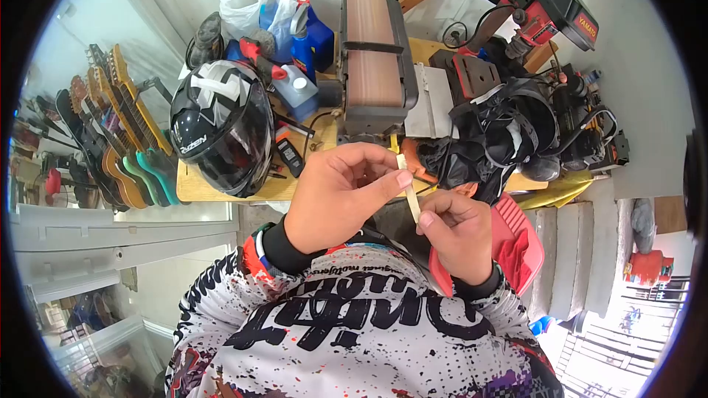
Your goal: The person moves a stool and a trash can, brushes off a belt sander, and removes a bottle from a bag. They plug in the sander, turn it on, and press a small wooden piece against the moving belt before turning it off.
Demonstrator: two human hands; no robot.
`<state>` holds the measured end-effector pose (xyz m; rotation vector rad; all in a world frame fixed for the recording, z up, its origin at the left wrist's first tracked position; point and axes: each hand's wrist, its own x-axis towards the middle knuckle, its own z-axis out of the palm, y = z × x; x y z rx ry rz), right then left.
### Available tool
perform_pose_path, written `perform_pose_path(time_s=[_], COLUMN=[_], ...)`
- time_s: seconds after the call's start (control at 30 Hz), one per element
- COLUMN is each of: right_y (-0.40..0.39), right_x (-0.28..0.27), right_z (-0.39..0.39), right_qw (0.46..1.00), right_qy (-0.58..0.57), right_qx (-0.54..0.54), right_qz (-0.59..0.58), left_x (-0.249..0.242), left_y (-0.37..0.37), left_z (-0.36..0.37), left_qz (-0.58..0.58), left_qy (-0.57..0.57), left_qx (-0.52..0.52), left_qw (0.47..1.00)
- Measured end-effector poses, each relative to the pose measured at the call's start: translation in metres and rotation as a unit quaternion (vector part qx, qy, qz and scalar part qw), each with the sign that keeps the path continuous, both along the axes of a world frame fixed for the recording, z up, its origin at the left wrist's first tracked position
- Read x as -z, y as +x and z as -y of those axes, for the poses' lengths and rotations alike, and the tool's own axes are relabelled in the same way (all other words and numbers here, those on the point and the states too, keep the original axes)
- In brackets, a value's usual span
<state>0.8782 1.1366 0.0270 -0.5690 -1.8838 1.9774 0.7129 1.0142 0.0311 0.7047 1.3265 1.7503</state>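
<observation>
A slim, flat cream-coloured strip is held at a slant in front of my chest. My left hand pinches its upper end between thumb and index finger, the other fingers curled. At the lower end, my right hand grips the strip between thumb and bent fingers. Just beyond my hands stands a belt sander with a brown belt on a wooden workbench. A black handheld device lies on the bench, left of my left hand.
On the bench's left sit a black-and-white helmet and several bottles, including a blue spray bottle. A red-and-black drill press and black gear occupy the right. A red plastic bin is below; guitars stand far left.
</observation>
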Motion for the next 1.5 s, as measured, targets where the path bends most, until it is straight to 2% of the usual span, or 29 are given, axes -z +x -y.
perform_pose_path(time_s=[0.1, 0.3, 0.57, 0.83, 1.03, 1.1, 1.2, 1.3, 1.5], right_y=[0.000, 0.001, -0.005, -0.005, -0.003, -0.003, -0.004, -0.004, -0.002], right_x=[-0.004, -0.014, -0.028, -0.028, -0.028, -0.028, -0.026, -0.025, -0.023], right_z=[0.025, 0.045, 0.056, 0.053, 0.053, 0.055, 0.057, 0.061, 0.065], right_qw=[0.999, 0.991, 0.998, 0.996, 0.994, 0.994, 0.994, 0.995, 0.995], right_qy=[0.039, 0.116, 0.005, -0.008, -0.009, -0.013, -0.025, -0.023, -0.027], right_qx=[0.029, 0.008, -0.010, -0.047, -0.064, -0.065, -0.065, -0.064, -0.053], right_qz=[0.011, 0.068, 0.059, 0.076, 0.084, 0.089, 0.085, 0.079, 0.083], left_x=[-0.001, -0.004, -0.013, -0.006, 0.001, 0.004, 0.001, 0.004, 0.005], left_y=[-0.004, -0.013, -0.016, -0.017, -0.022, -0.021, -0.015, -0.010, -0.010], left_z=[0.018, 0.042, 0.064, 0.078, 0.082, 0.084, 0.086, 0.085, 0.086], left_qz=[0.000, 0.016, 0.037, -0.003, 0.049, 0.102, 0.068, 0.100, 0.086], left_qy=[0.000, 0.025, 0.036, 0.046, 0.074, 0.078, 0.057, 0.088, 0.091], left_qx=[0.014, 0.050, 0.025, 0.017, 0.045, 0.055, 0.044, 0.042, 0.038], left_qw=[1.000, 0.998, 0.998, 0.999, 0.995, 0.990, 0.995, 0.990, 0.991])
